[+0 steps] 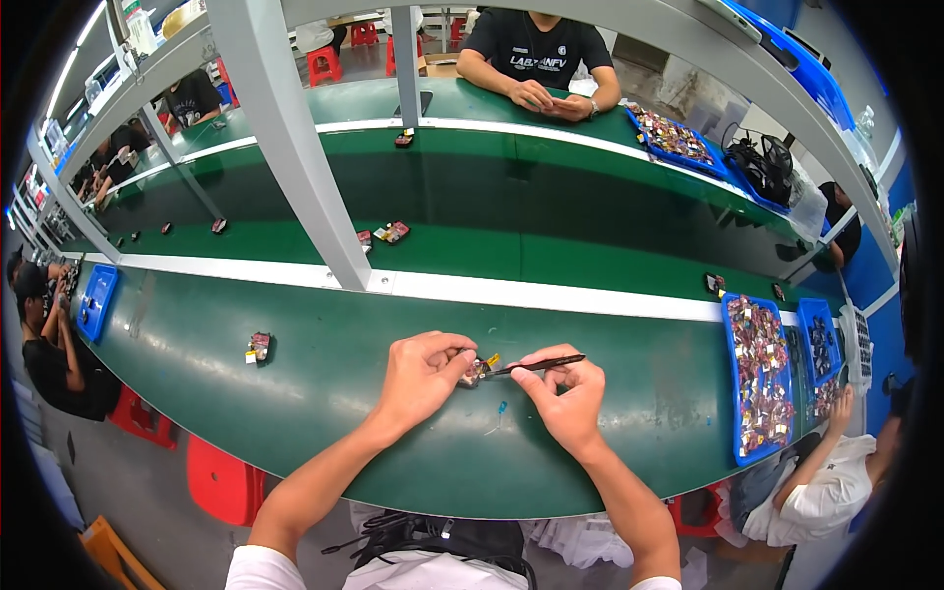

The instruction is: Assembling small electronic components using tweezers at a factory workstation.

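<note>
My left hand [421, 379] pinches a small electronic assembly [473, 375], reddish with a yellow tab, just above the green bench. My right hand [568, 398] is closed round black tweezers [553, 363]. Their tips reach left to the assembly; whether they grip any part of it is too small to tell. A small blue piece [502, 406] lies on the bench below the tweezers. To the left of my left hand sits another small assembly [259, 347] of the same look, with a yellow tab.
A blue tray [737, 393] full of similar assemblies stands at the right, with a smaller blue tray [821, 339] behind it. A grey post [295, 147] rises beyond my hands. The conveyor belt [551, 256] carries several assemblies. Co-workers sit opposite and at both sides.
</note>
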The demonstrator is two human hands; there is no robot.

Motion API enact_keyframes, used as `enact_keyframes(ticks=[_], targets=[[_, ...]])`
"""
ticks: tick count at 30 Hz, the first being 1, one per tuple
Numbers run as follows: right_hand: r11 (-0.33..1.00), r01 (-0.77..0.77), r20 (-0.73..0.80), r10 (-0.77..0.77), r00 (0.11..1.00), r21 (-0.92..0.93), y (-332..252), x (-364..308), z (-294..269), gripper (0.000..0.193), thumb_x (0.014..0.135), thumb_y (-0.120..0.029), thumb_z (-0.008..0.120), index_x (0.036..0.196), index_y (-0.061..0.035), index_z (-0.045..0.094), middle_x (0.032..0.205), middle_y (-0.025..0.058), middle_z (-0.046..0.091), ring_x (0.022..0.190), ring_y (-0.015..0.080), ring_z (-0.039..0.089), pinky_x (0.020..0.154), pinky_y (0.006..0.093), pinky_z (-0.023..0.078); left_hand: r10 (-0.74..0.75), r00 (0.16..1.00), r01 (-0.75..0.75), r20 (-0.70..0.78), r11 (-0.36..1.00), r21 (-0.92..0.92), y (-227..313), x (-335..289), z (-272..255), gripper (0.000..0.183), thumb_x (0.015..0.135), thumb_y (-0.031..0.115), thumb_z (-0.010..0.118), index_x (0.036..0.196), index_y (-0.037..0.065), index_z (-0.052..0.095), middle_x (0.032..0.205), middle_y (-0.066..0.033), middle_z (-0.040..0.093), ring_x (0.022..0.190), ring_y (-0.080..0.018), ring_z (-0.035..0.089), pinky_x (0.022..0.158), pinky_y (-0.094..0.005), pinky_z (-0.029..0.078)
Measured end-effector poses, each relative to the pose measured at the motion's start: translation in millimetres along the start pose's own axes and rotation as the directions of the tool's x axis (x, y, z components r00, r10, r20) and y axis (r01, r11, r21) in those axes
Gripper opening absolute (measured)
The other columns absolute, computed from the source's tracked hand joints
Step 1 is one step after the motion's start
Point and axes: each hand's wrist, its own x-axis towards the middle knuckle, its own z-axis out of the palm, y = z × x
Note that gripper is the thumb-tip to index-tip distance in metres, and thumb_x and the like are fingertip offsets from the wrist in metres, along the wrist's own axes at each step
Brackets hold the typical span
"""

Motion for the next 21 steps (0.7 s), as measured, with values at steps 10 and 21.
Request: enact_keyframes(ticks=[10, 21], targets=[[0.994, 0.060, -0.021, -0.063, 0.998, -0.095, 4.4, -2.6, 3.6, 0.015, 0.081, 0.001, 0.082, 0.093, -0.0010, 0.073, 0.058, -0.0068, 0.056, 0.046, -0.0026, 0.037, 0.045, 0.0201, 0.023, 0.131, 0.991, -0.130, -0.037, 0.991, 0.037, -4.8, -3.8, 5.1, 0.016, 0.084, 0.003, 0.075, 0.099, -0.001, 0.076, 0.075, -0.0078, 0.068, 0.055, -0.0101, 0.053, 0.053, -0.0273, 0.043], [0.996, -0.013, 0.019, 0.015, 1.000, -0.093, 0.1, -4.9, 3.7, 0.015, 0.082, 0.001, 0.082, 0.094, 0.0002, 0.073, 0.061, -0.0061, 0.056, 0.048, -0.0025, 0.038, 0.045, 0.0187, 0.025, 0.145, 0.989, -0.145, -0.013, 0.989, -0.012, -10.0, -5.1, 7.2, 0.009, 0.090, -0.001, 0.072, 0.098, -0.005, 0.072, 0.081, -0.0070, 0.070, 0.056, -0.0070, 0.061, 0.046, -0.0230, 0.044]])
